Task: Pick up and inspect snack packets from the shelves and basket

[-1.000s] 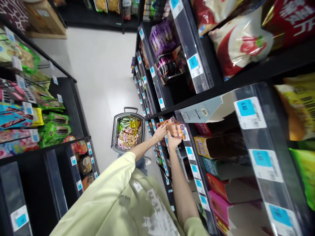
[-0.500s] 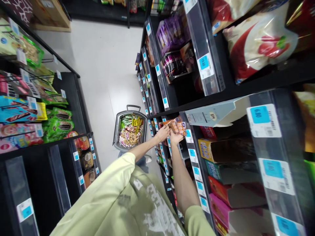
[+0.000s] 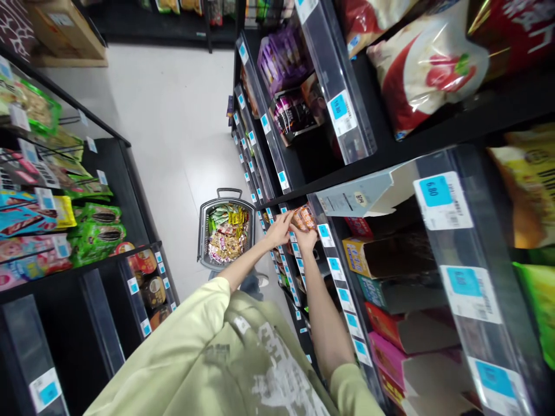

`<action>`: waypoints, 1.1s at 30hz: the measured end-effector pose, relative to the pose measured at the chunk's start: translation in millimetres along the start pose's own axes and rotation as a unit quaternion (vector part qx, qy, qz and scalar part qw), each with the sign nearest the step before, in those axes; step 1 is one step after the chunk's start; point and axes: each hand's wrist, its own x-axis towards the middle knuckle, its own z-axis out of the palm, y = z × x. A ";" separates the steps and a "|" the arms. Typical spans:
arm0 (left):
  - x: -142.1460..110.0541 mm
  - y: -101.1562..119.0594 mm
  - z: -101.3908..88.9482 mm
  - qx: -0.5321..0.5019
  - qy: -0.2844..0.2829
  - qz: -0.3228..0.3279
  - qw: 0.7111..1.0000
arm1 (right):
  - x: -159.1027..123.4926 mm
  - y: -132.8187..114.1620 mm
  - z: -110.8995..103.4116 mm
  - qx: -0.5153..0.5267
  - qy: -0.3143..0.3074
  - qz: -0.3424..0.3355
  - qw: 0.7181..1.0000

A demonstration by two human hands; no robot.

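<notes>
Both my hands reach to the black shelf (image 3: 303, 179) on my right. My left hand (image 3: 278, 230) pinches the near edge of the orange snack packets (image 3: 303, 218), fingers closed on them. My right hand (image 3: 306, 240) grips the same packets from below. The packets lie partly inside the shelf bay, behind its clear front rail with blue price tags (image 3: 324, 234). Both arms come out of pale green sleeves (image 3: 191, 341).
A grey shopping basket (image 3: 205, 222) full of snack packs stands on the pale floor in the aisle below my hands. Boxed goods (image 3: 381, 257) fill the shelf further right. Green and blue snack bags (image 3: 97, 222) hang on the left-hand rack.
The orange packets have moved deeper into the shelf bay, and both hands have followed them in toward the rail.
</notes>
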 end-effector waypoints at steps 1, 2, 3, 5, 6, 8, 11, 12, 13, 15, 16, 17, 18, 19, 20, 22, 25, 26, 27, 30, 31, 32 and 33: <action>2.7 1.2 0.7 -0.010 -0.006 0.012 1.000 | -3.8 0.6 -0.9 0.022 0.013 -0.007 1.000; 5.4 2.5 1.7 -0.016 -0.006 0.017 1.000 | -7.7 1.4 -1.6 0.040 0.028 -0.011 0.999; 7.8 3.9 2.9 -0.021 -0.003 0.017 1.000 | -11.3 2.4 -2.1 0.054 0.041 -0.016 0.998; 11.4 6.7 5.6 -0.029 0.007 0.008 1.000 | -16.9 4.5 -3.4 0.071 0.052 -0.030 0.996; 12.7 8.2 7.0 -0.031 0.011 0.001 0.999 | -18.5 5.5 -4.4 0.068 0.054 -0.040 0.995; 14.7 11.0 10.3 -0.029 0.016 -0.008 0.999 | -18.8 6.8 -7.6 0.030 0.060 -0.061 0.996; 18.0 13.3 15.2 -0.015 0.014 -0.012 1.000 | -13.7 7.0 -14.4 -0.097 0.044 -0.064 0.992; 19.5 13.4 16.7 -0.009 0.009 -0.013 1.000 | -11.4 6.8 -16.5 -0.130 0.032 -0.058 0.989; 21.0 13.0 17.9 -0.002 0.005 -0.014 1.000 | -9.1 6.4 -18.2 -0.151 0.020 -0.052 0.987; 24.1 11.0 19.8 0.011 -0.003 -0.020 1.000 | -5.3 5.7 -19.9 -0.169 0.003 -0.044 0.985; 25.3 9.4 20.4 0.014 -0.005 -0.021 1.000 | -3.8 5.4 -20.0 -0.173 -0.002 -0.041 0.984; 26.3 7.7 21.1 0.013 -0.004 -0.020 1.000 | -2.6 5.1 -19.6 -0.180 -0.006 -0.036 0.983; 26.8 5.8 21.7 0.008 0.000 -0.016 1.000 | -1.4 4.9 -19.0 -0.188 -0.012 -0.028 0.982; 27.0 4.0 22.3 0.000 0.003 -0.006 1.000 | -0.2 4.6 -18.2 -0.195 -0.017 -0.020 0.980; 26.9 2.3 23.1 -0.011 0.004 0.008 1.000 | 1.2 4.1 -17.5 -0.202 -0.022 -0.010 0.979; 26.0 -0.4 24.7 -0.029 0.000 0.039 0.999 | 4.8 2.5 -16.2 -0.210 -0.033 0.006 0.977; 25.2 -2.9 26.0 -0.038 -0.013 0.045 0.998 | 10.1 -2.3 -14.9 -0.211 -0.045 0.019 0.976; 25.4 -3.6 25.8 -0.038 -0.014 0.038 0.998 | 10.9 -4.3 -14.7 -0.209 -0.050 0.020 0.976; 26.0 -4.4 25.1 -0.037 -0.016 0.033 0.999 | 10.5 -6.3 -14.6 -0.207 -0.052 0.021 0.977; 28.5 -8.6 20.8 -0.036 -0.021 0.034 0.999 | 2.2 -9.3 -15.1 -0.201 -0.036 0.022 0.979; 29.3 -10.7 19.3 -0.035 -0.021 0.034 0.999 | -2.4 -8.8 -15.5 -0.198 -0.022 0.019 0.980; 29.9 -13.1 18.2 -0.034 -0.019 0.032 0.999 | -7.2 -7.5 -15.9 -0.193 -0.007 0.008 0.981; 30.3 -15.6 17.6 -0.033 -0.017 0.029 0.999 | -11.6 -5.5 -16.2 -0.185 0.005 -0.013 0.983</action>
